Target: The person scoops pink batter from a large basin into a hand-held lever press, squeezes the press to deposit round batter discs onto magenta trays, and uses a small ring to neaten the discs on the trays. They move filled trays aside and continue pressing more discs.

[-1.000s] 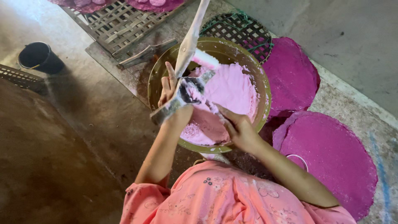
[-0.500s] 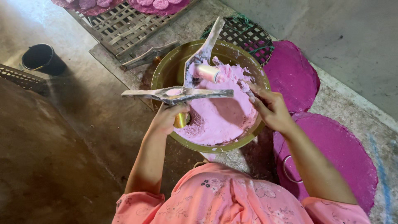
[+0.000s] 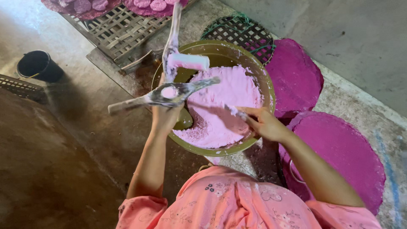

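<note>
Holding a flat metal mould paddle (image 3: pixel 163 96) level over the near-left rim of the green basin (image 3: pixel 265 80), the left hand (image 3: pixel 163 121) has its fingers wrapped shut around the tool from underneath, palm up; probable reason is to keep the round pink dab in its middle from sliding off, with any spill dropping back into the basin. Pink paste (image 3: pixel 224 106) fills the right and centre of the basin, directly ahead of and between both sets of fingers, so it stays within a short reach of either hand. Right hand (image 3: pixel 265 124) sits at the near-right rim, fingers pinched together on a small paste-coated scraper or stick (image 3: pixel 234 111) whose tip points into the paste; exact kind of tool is not clear. Beyond the left fingers a long paste-smeared handle (image 3: pixel 173 38) with a pink roller-like crosspiece (image 3: pixel 188 62) leans up out of the basin, parked against its far rim. Right of the right fingers, flat magenta discs (image 3: pixel 339 157) lie on the floor. Farther beyond the left fingers, a woven bamboo rack (image 3: pixel 118 29) carries round trays with small pink cakes (image 3: pixel 159 5), apparently for drying. Black bucket (image 3: pixel 38 65) stands well left of the left fingers, on the bare floor (image 3: pixel 63 169). Person's pink sleeve (image 3: pixel 237 203) fills the near edge.
</note>
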